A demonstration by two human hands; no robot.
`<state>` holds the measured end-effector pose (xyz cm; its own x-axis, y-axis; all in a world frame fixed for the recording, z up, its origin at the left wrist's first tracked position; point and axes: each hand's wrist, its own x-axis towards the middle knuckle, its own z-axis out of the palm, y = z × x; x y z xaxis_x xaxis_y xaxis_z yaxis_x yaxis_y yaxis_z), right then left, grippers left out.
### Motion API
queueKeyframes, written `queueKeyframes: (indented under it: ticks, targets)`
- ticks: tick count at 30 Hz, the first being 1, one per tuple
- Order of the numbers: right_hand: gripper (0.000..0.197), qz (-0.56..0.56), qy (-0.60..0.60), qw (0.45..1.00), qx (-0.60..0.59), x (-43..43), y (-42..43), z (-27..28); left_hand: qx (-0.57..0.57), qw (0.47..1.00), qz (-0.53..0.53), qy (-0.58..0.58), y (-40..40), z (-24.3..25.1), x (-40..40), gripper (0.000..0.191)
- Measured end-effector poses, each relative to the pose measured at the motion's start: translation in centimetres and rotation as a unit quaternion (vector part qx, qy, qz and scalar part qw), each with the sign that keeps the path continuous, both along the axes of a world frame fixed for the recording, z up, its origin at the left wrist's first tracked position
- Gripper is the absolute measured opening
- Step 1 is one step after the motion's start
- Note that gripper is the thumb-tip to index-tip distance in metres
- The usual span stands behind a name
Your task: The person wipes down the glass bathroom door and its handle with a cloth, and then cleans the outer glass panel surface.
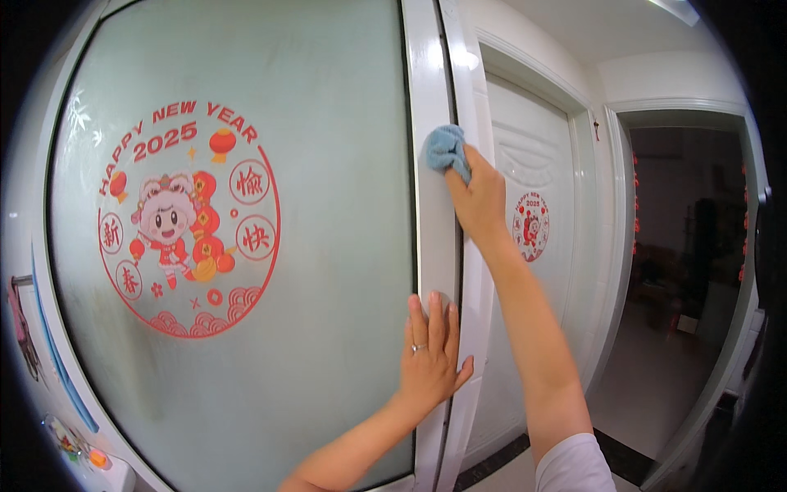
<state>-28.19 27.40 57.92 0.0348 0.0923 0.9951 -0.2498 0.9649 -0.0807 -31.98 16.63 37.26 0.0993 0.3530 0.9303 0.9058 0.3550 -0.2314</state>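
Note:
A frosted glass door panel (344, 184) with a white frame (427, 92) fills the left and middle of the view. My right hand (482, 197) grips a bunched blue cloth (445, 147) and presses it against the upright of that frame. Lower on the same upright, my left hand (433, 357) lies flat with its fingers pointing up; a ring is on one finger. The left hand holds nothing. A red New Year sticker (169, 227) with a cartoon figure and lanterns is on the glass.
To the right stands a white panelled door (535, 147) with a similar sticker (532, 227). Beyond it, an open doorway (682, 277) leads into a dark room. At the lower left are a white ledge (123, 476) and an orange-topped item (98, 458).

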Motion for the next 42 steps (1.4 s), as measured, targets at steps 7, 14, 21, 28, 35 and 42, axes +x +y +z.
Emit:
queueKeyframes:
  ticks: [7, 14, 21, 28, 35, 42]
  targets:
    - [0.044, -0.146, -0.020, 0.979, 0.142, 2.1, -1.2, -2.7, -0.057, 0.998, -0.016, -0.023, -1.5, -1.9, 0.1, 0.076]
    - [0.041, -0.247, -0.045, 0.933, 0.258, 2.5, -3.1, -2.4, -0.128, 0.988, -0.058, -0.065, -4.6, -10.5, 0.7, 0.059]
    - [0.034, -0.253, -0.057, 0.913, 0.315, 2.5, -3.3, -8.2, -0.092, 0.982, -0.078, -0.145, -8.8, -16.7, 0.1, 0.043]
    - [0.035, -0.208, -0.115, 0.915, 0.325, 3.0, -3.2, -19.7, -0.075, 0.979, -0.045, -0.182, -12.3, -19.0, 1.1, 0.034]
    - [0.034, -0.160, -0.221, 0.908, 0.319, 4.4, -2.1, -26.5, -0.121, 0.969, -0.034, -0.212, -15.2, -22.5, 1.2, 0.032]
    - [0.038, -0.189, -0.153, 0.936, 0.255, 3.2, -3.9, -24.7, -0.167, 0.950, 0.040, -0.260, -19.4, -27.6, 0.5, 0.029]
